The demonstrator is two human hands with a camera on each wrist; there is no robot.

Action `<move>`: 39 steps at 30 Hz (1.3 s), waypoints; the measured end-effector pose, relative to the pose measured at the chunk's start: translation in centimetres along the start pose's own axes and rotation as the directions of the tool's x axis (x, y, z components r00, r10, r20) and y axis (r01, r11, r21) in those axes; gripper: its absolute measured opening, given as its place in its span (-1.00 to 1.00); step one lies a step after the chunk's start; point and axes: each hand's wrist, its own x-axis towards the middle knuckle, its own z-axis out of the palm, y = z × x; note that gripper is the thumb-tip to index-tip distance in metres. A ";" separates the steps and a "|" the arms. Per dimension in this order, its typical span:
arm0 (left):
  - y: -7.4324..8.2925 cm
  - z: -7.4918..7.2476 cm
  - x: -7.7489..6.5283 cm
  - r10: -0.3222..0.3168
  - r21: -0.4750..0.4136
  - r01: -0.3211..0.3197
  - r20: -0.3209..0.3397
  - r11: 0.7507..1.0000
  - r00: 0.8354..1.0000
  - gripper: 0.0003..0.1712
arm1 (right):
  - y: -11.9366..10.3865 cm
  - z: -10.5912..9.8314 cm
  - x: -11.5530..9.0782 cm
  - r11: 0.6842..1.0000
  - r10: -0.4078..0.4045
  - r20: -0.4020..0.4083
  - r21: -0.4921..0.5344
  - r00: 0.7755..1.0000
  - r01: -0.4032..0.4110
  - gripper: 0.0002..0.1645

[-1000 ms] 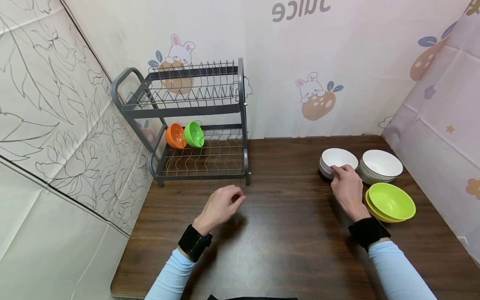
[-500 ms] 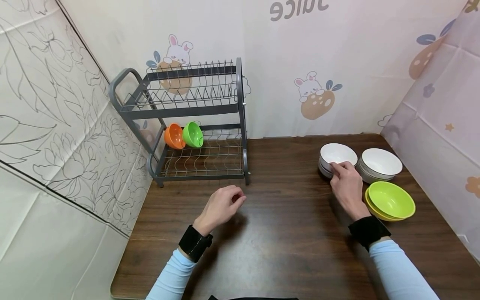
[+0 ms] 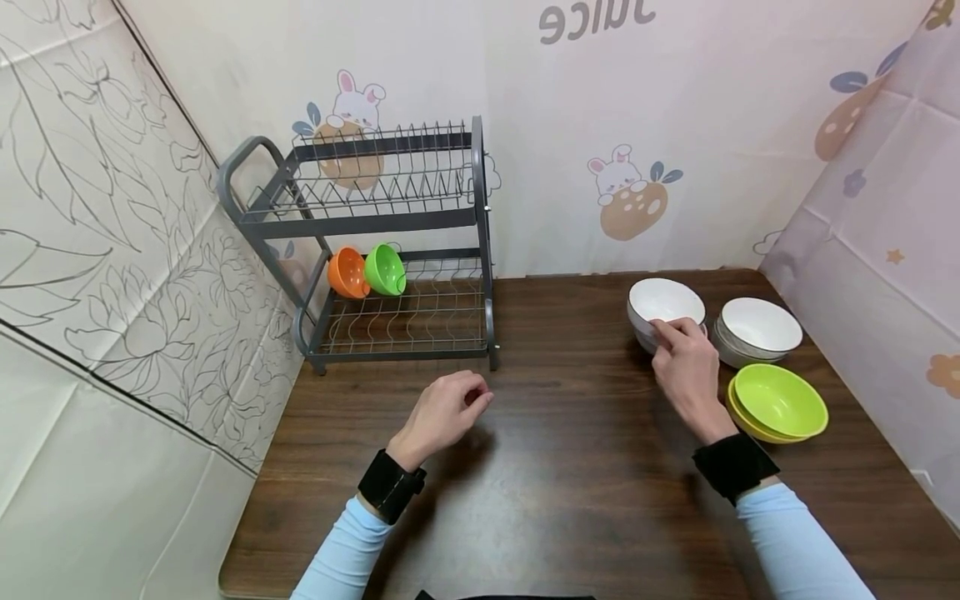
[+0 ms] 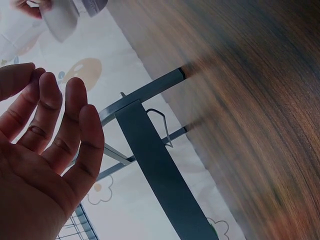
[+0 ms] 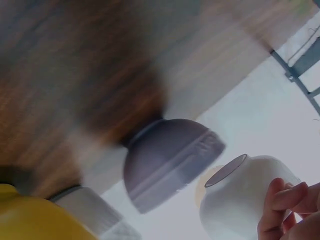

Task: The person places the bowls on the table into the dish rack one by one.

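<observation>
My right hand (image 3: 688,367) pinches the near rim of a white bowl (image 3: 660,298) at the back right. In the right wrist view that white bowl (image 5: 235,200) is lifted apart from a greyish bowl (image 5: 167,162) on the table. My fingers (image 5: 277,200) hold its rim. Over the middle of the table my left hand (image 3: 442,412) hovers in front of the dish rack (image 3: 367,223), fingers loosely bent. The left wrist view shows its palm (image 4: 35,175) with nothing in it.
On the rack's lower tier lean an orange bowl (image 3: 345,273) and a green bowl (image 3: 382,271). A second stack of white bowls (image 3: 761,325) stands at the right, behind a lime-green bowl (image 3: 783,400) nested in a yellow bowl (image 3: 738,417). A patterned wall covering (image 3: 555,150) borders the table.
The white bowl has come up off the stack and shifted slightly left, with my right hand holding it. My left hand has stayed in place.
</observation>
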 end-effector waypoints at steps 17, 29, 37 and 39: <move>-0.2 0.3 -0.2 -0.007 -0.012 0.007 0.035 1.000 0.999 -0.89 | -4.8 0.0 0.6 0.993 -0.081 -0.037 0.089 0.996 0.084 -0.73; -0.1 0.0 -0.1 -0.014 -0.003 0.015 0.027 1.000 1.000 -0.89 | -7.3 0.0 1.2 0.979 -0.146 -0.076 0.133 0.986 0.155 -0.75; -0.1 0.2 -0.1 -0.006 -0.020 0.006 0.023 1.000 1.000 -0.89 | -9.6 0.2 1.4 0.961 -0.176 -0.084 0.200 0.981 0.190 -0.69; -0.1 0.3 -0.1 -0.004 -0.027 0.005 0.022 1.000 1.000 -0.89 | -10.3 0.2 1.5 0.955 -0.183 -0.092 0.220 0.979 0.199 -0.70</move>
